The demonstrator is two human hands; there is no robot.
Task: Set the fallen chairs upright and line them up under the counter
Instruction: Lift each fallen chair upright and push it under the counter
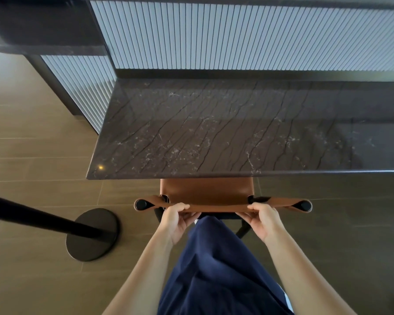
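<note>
Chair (206, 192) upright, seat under counter (214, 133) | left hand (176, 220), right hand (263, 220) grip backrest top

One chair, one counter, two hands.

A single brown chair (206, 189) shows at a single dark marbled counter (214, 133). Two hands are in view: the left hand (176, 220) and the right hand (263, 220). The chair carries two black round caps, a left cap (141, 204) and a right cap (305, 205). One black pole stand (92, 235) shows, and two ribbed panels (237, 37).
</note>
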